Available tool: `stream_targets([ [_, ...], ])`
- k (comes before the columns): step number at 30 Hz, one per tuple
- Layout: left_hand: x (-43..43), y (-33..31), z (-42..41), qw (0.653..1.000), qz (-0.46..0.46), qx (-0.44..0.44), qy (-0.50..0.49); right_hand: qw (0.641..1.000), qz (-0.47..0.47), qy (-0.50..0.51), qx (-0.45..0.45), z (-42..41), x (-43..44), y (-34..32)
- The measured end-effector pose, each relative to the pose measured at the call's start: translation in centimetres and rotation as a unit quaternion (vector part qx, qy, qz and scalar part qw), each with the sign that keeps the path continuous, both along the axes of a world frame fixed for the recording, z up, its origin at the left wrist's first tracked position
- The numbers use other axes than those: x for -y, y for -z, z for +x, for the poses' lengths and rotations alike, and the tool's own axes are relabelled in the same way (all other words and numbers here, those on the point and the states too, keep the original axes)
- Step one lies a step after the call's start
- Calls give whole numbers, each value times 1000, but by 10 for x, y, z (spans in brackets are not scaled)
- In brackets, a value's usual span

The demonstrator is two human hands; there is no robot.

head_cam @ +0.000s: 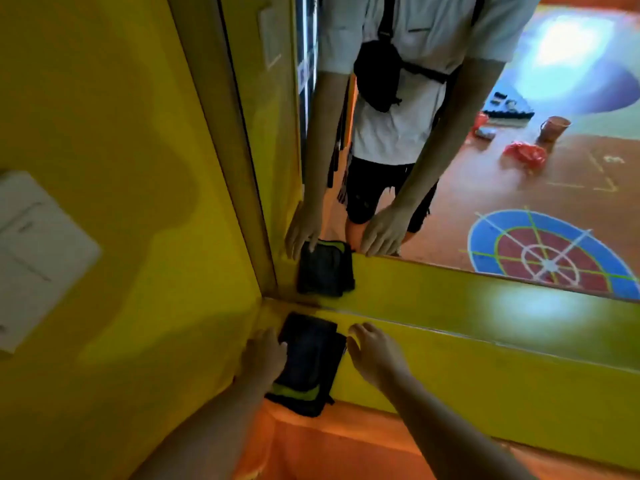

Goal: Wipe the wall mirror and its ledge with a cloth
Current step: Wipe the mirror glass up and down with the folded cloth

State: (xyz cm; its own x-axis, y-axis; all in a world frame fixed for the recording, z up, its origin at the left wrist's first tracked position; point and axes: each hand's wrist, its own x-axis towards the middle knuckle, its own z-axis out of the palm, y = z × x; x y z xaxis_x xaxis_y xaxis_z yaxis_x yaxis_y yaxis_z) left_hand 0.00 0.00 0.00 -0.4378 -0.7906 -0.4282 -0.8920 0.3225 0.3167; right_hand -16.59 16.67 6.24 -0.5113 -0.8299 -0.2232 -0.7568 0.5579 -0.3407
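Note:
A dark folded cloth with a green stripe lies on the yellow ledge at its left end, in the corner by the yellow side wall. My left hand rests flat on the cloth's left edge, fingers on the fabric. My right hand hovers just right of the cloth with fingers spread, touching or nearly touching the ledge. The wall mirror rises behind the ledge and reflects the cloth, both hands and my body.
The yellow side wall closes off the left, with a white plate on it. Below the ledge is an orange surface. The mirror reflects an orange floor with a blue and red target design and scattered small items.

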Motion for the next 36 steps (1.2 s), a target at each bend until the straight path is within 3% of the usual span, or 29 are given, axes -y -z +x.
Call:
stream_targets([
  [6,-8,41,-12,994,40,82,-66,999,41,19,29,4,-5,39],
  [11,-10,33,-22,999,30,-22,-39,999,25,13,28,-3,4,30],
  [15,-16,-13,-25,995,9,-67,68,998,15,-52,8,-5,25,-13],
  [22,-22,-160,-20,974,-16,-160,162,983,38,-160,-78,-2,33,-125],
  [29,-21,-347,-16,945,-65,-239,215,980,-114,-145,-76,-13,28,-295],
  [33,-13,-449,-17,933,-107,-249,238,953,-195,-188,-137,-24,23,-409],
  [36,-1,-530,-19,904,-156,-322,233,930,-250,-205,-176,-35,14,-492],
])
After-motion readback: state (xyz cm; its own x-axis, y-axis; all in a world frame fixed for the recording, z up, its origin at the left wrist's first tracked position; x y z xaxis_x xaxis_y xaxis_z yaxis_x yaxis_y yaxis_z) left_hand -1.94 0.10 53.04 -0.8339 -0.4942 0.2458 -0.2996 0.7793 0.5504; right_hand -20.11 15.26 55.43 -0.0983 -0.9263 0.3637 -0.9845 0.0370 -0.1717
